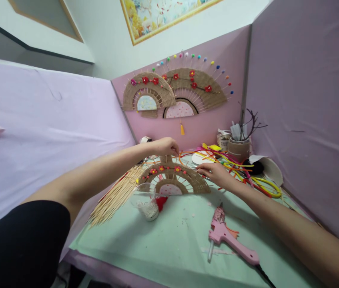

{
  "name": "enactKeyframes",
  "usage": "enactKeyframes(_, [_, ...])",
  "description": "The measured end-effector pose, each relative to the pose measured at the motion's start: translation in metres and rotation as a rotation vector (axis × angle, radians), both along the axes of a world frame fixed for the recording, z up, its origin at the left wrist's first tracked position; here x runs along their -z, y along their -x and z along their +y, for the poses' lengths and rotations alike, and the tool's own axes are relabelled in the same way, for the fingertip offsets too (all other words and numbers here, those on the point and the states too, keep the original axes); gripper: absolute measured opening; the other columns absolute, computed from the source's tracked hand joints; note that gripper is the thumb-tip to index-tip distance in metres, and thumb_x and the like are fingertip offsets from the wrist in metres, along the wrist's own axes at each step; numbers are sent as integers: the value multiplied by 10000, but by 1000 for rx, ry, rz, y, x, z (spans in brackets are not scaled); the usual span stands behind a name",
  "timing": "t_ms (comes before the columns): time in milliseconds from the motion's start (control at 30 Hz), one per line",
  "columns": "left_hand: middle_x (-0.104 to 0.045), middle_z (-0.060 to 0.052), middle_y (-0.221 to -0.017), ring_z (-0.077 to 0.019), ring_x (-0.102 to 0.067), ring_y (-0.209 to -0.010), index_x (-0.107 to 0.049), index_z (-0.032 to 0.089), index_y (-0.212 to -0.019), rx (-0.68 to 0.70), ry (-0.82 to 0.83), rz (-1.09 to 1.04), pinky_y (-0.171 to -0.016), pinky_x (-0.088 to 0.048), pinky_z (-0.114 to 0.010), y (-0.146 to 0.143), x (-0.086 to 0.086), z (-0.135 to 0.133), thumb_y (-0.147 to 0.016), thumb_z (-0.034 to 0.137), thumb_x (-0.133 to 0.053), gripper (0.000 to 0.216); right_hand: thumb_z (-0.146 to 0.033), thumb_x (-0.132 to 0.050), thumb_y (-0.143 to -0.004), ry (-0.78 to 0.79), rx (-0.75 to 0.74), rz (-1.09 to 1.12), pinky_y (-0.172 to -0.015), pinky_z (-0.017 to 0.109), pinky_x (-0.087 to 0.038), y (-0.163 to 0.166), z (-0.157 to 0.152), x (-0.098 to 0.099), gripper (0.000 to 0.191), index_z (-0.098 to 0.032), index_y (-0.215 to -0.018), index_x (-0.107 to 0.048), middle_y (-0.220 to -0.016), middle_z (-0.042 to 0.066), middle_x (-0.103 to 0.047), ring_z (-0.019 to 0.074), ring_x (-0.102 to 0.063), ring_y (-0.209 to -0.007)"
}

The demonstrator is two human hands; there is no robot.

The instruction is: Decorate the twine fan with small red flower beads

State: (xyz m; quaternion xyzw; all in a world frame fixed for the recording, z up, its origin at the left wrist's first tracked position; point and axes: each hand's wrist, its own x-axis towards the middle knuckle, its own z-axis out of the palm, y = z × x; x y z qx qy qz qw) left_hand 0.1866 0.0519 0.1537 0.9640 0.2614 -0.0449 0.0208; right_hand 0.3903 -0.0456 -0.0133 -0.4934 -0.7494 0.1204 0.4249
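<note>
A woven twine fan (198,182) with small red flowers and beads along its arch stands upright on the table. Above and behind its top edge is my left hand (167,147), fingers pinched together and pointing down; what they hold, if anything, is hidden. My right hand (214,173) is beside the fan's upper right edge, thumb and fingers closed around something too small to make out. In front of the fan's left side sits a clear plastic cup (149,210) with small white pieces inside, and a red item (161,203) lies against it.
A pink glue gun (232,242) lies at front right, its cord trailing off the edge. Bamboo sticks (113,196) are spread at left. Colourful pipe cleaners (265,188) and a pot (239,149) with twigs are at back right. Finished fans (214,90) hang behind.
</note>
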Motion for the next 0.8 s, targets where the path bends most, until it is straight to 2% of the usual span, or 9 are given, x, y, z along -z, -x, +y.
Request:
enactKeyframes(367, [-708,-9,-761,-107,-585,-680,-766,180,-797,5,7,-11,-632,-388,-203,0,-1,0,-734,221,-685,111,-300,-562,-859,1,-9,5,-701,299,-484,0,-2,-1,192,-210,-873,-731,-859,54,-758,202,-669,-767])
enactKeyframes(800, [-723,-28,-831,-125,-615,-747,-770,172,-875,-2,32,-25,-691,-415,-211,2,-2,1,-753,196,-672,157,-280,-570,-855,14,-1,9,-726,303,-486,0,-1,-1,182,-199,-892,-728,-879,61,-758,205,-676,-792])
